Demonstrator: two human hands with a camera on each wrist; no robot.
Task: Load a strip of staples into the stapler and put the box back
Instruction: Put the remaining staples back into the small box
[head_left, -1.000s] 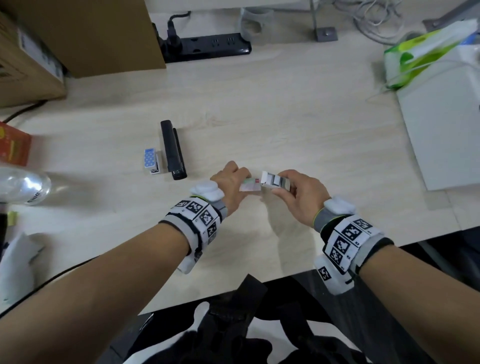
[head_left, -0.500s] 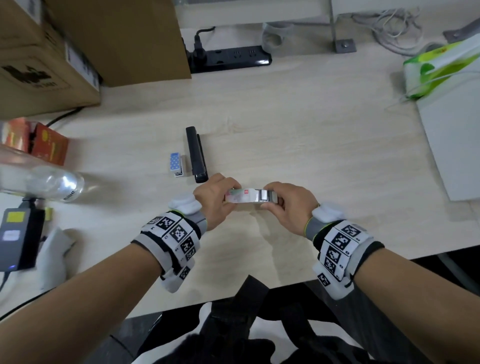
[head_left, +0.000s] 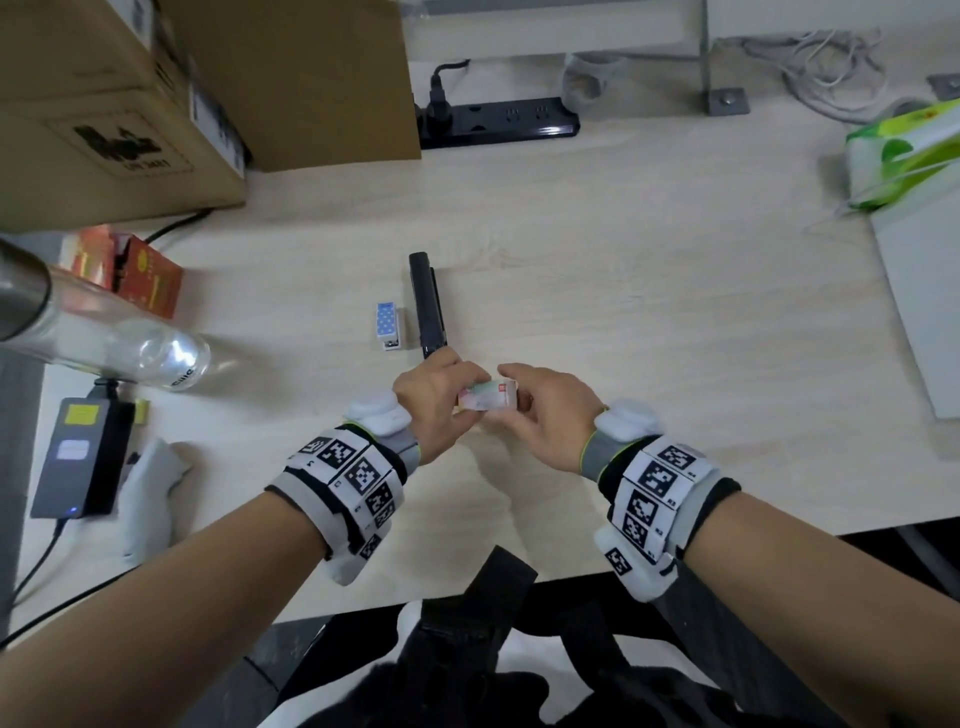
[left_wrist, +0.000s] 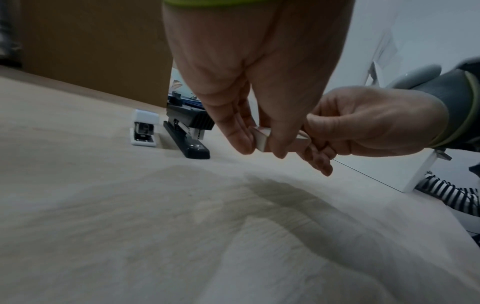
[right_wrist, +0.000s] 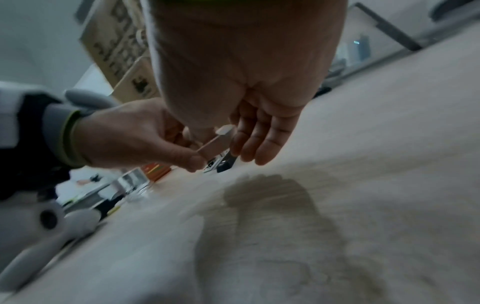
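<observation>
Both hands hold a small white staple box (head_left: 488, 397) just above the desk near its front edge. My left hand (head_left: 441, 392) pinches the box's left end between thumb and fingers (left_wrist: 241, 142). My right hand (head_left: 537, 402) grips its right end, index finger on top. In the right wrist view the staple box (right_wrist: 215, 144) shows edge-on between the two hands. The black stapler (head_left: 427, 306) lies closed on the desk just beyond my left hand. The stapler (left_wrist: 189, 133) points toward the camera in the left wrist view.
A small blue-and-white stapler (head_left: 388, 327) lies left of the black one. A clear bottle (head_left: 130, 343), a red carton (head_left: 135, 273) and a power adapter (head_left: 78, 457) sit at the left. Cardboard boxes (head_left: 119, 114) and a power strip (head_left: 498, 124) stand at the back, a white box (head_left: 924, 291) at the right.
The box's inner tray, drawn out to the right a second ago, has slid back into the sleeve as my hands came together. The head view has shifted left.
</observation>
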